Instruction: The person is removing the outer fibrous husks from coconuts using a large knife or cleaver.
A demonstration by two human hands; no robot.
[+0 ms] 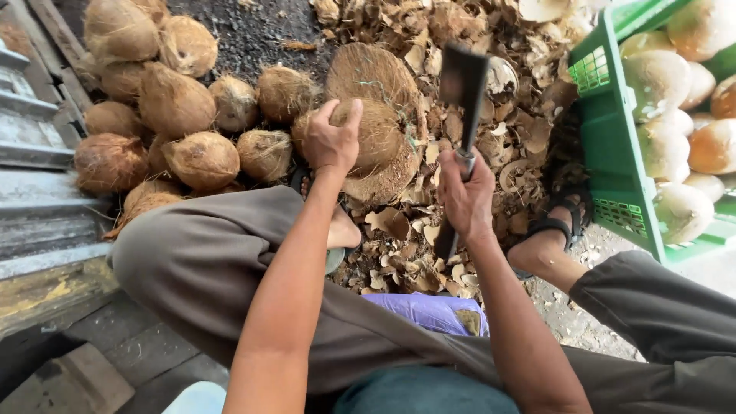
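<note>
From the head camera, the left hand is wrapping its fingers over a brown hairy coconut, which is resting on a round chopping block. The right hand is squeezing its fingers tight around the handle of a big knife, lifted up just beside the coconut. It looks like the shell-chopping step; the next chop needs careful aim, away from the thumb. Peeled white coconuts are sitting in a green crate.

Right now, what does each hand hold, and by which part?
The right hand grips the dark broad-bladed cleaver by its handle. The left hand holds the brown hairy coconut on its near side.
</note>
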